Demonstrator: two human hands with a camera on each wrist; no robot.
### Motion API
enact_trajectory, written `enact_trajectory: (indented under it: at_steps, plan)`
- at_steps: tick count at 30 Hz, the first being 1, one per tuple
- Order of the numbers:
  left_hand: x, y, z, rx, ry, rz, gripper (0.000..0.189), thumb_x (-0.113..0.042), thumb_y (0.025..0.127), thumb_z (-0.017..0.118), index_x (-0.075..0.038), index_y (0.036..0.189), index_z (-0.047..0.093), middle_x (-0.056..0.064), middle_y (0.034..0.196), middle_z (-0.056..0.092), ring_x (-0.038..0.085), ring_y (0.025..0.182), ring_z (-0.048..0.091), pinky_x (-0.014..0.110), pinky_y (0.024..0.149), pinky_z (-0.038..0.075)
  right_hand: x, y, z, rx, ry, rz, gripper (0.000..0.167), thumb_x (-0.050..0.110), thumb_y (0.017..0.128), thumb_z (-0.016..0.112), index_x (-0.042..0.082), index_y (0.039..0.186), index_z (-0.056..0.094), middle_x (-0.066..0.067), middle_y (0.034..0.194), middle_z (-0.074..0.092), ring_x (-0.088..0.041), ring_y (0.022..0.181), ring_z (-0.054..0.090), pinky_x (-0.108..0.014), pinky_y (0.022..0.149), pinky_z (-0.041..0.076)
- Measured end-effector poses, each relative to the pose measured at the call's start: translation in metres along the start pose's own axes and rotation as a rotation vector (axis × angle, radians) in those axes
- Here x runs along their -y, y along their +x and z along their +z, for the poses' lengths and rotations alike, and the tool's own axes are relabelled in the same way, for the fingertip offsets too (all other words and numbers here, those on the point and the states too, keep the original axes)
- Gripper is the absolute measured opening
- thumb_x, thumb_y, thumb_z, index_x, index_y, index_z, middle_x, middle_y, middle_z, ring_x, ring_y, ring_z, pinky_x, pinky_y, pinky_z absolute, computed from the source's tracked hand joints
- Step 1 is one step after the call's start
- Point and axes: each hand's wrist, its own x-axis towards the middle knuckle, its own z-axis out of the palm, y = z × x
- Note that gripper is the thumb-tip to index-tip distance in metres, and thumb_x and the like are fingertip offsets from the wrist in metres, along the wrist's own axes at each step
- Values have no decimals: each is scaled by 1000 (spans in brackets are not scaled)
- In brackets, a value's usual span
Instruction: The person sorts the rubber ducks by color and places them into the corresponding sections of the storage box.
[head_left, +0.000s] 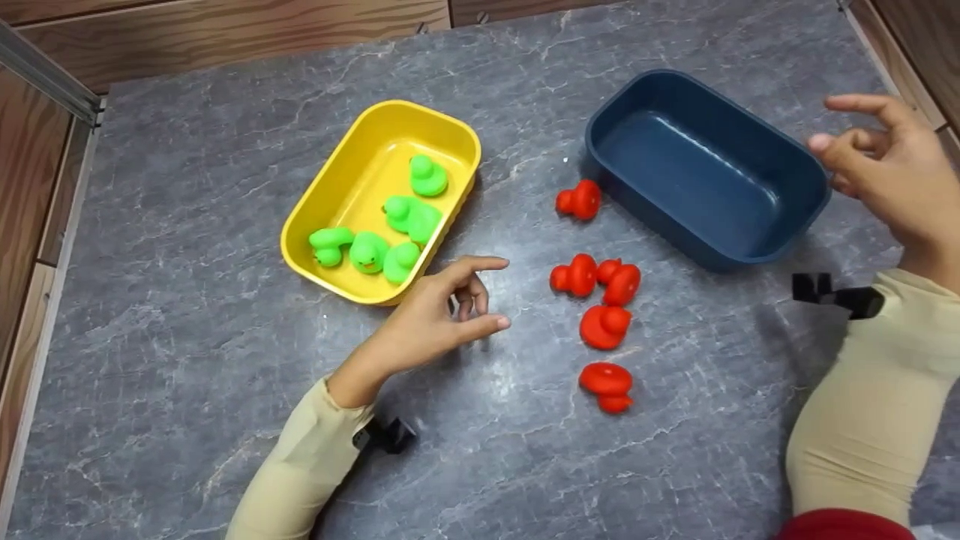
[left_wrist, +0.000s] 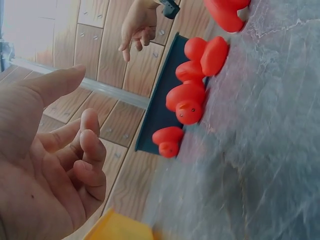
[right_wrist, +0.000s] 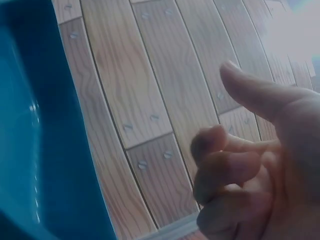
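My left hand (head_left: pixel 435 311) hovers at the lower right side of a yellow tub (head_left: pixel 322 187), thumb and forefinger apart, the other fingers loosely curled around nothing. Inside that tub lie several green toy ducks (head_left: pixel 367 253). To the right of this hand, several red toy ducks (head_left: pixel 604 327) form a rough column on the table, some tipped over; the left wrist view shows red ducks (left_wrist: pixel 186 102) beyond the fingers. Beside the right end of a dark blue tub (head_left: pixel 675 180) is my right hand (head_left: pixel 892 161), holding nothing. Its thumb and bent fingers (right_wrist: pixel 227 167) stand apart in the right wrist view.
Both tubs stand on a grey marbled tabletop (head_left: pixel 187 360). Wood-patterned panels (head_left: pixel 240 45) border the table at the back and sides, with a metal post (head_left: pixel 52 75) at the back left corner. Dark wrist mounts (head_left: pixel 390 435) stick out from both sleeves.
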Motion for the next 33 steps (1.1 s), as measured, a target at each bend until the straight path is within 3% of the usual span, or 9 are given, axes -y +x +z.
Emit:
enact_trajectory:
  at_steps: [5,9,13,26,33]
  plan:
    - [-1,12,7,3,7,-7,53,-21,84,76,-10,131,55,2,78,58,8,65,49,24,62,43,-9,-1,-8,39,-170,7,46,19,94,63,23,136,46,17,66,53,-4,48,33,-20,47,27]
    - [-3,21,11,21,14,-23,53,-24,84,76,-12,131,55,0,80,58,10,66,50,26,64,43,-15,2,-11,89,-329,34,57,29,95,61,12,144,38,19,65,50,-5,49,32,-23,48,27]
    - [-5,29,16,30,37,-45,54,-25,84,76,-13,132,55,-1,81,59,10,68,50,23,66,42,-20,7,-13,116,-415,89,67,37,94,59,8,148,32,20,68,49,-5,52,37,-23,49,31]
    - [4,52,27,55,55,-121,55,-26,83,76,-11,132,55,0,84,59,10,70,49,21,67,40,-37,15,-19,107,-489,180,77,46,93,57,5,150,26,12,67,45,-8,52,37,-28,47,32]
    - [10,62,32,71,59,-142,56,-25,83,76,-9,132,55,9,93,63,12,72,50,21,68,40,-43,20,-20,130,-521,232,80,50,93,53,2,150,25,11,72,49,-9,60,42,-26,53,36]
